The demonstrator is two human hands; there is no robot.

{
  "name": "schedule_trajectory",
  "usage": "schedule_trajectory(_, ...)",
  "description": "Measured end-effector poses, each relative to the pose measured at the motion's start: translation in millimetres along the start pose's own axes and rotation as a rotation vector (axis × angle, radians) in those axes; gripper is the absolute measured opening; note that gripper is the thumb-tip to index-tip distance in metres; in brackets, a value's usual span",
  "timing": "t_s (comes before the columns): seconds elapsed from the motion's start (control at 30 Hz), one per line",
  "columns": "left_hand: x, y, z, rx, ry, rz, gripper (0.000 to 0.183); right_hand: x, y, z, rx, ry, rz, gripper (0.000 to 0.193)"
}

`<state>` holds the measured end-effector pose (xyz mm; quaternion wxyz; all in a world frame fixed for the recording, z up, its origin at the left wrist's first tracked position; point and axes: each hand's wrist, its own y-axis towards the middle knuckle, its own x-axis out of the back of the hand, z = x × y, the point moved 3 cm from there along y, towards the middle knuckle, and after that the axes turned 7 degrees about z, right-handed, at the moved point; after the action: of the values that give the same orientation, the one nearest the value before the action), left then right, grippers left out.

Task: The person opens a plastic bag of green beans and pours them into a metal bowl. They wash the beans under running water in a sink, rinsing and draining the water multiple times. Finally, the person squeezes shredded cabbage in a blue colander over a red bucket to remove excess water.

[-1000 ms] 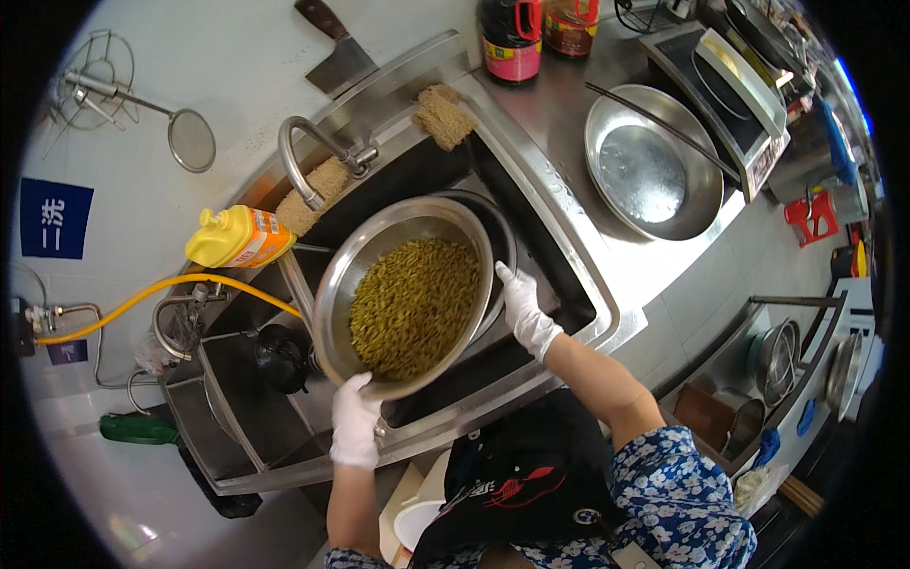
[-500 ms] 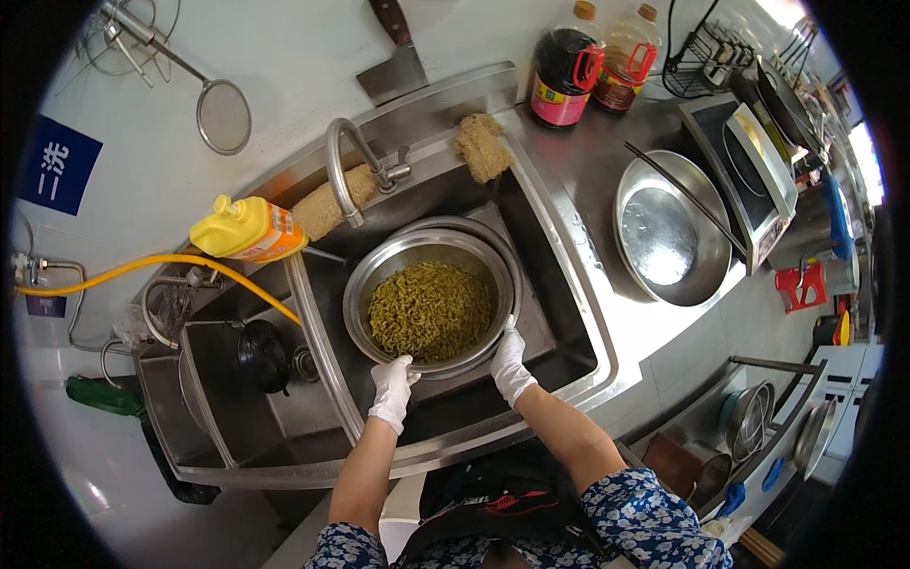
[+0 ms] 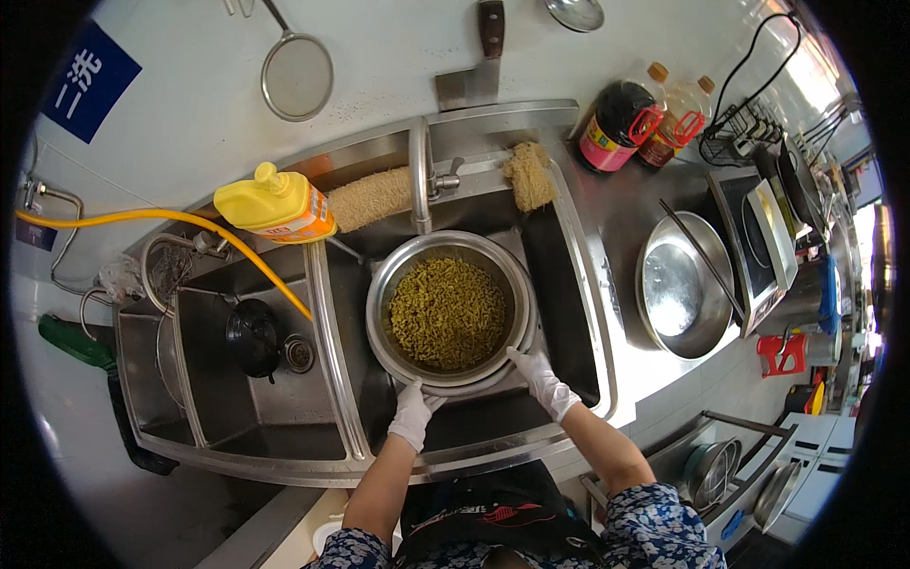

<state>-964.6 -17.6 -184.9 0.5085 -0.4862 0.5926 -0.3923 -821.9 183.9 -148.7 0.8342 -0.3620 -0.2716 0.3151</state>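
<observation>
In the large right-hand sink, a round steel basin holds finely chopped yellow-green pieces, perhaps pickled greens. A second metal rim shows just beneath it on the near and right sides. White gloves cover both hands. My left hand is at the near-left edge, fingers against the underside of the rim and thumb pointing right. At the near-right edge, my right hand has its fingers curled onto the rim. Parts of the fingertips on both hands are hidden by the metal. A tap arches above the basin's far side.
On the divider side stands a yellow jug, near a yellow hose. Loofah pads lie behind the sink. A cleaver and a strainer hang on the wall. To the right sits an empty steel bowl with chopsticks across it.
My view has turned and shifted. More of the lower rim shows on the near side, less on the far side. Both hands stay at the basin's near edge.
</observation>
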Motion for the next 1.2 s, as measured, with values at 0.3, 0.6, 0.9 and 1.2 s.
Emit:
schedule_trajectory(0.3, 13, 8, -4, -0.093, 0.083, 0.095, 0.042, -5, 47, 288, 1.37, -0.916, -0.479, 0.05)
schedule_trajectory(0.6, 20, 11, -2, -0.036, 0.005, 0.056, 0.051, -27, 71, 297, 1.014, -1.089, -0.346, 0.028)
schedule_trajectory(0.9, 14, 6, -3, -0.031, -0.001, 0.049, 0.047, -28, 57, 238, 1.301, -0.918, -0.45, 0.034)
schedule_trajectory(1.2, 12, 0, -11, 0.012, 0.108, -0.072, 0.033, 14, 76, 94, 0.543, -0.859, -0.553, 0.068)
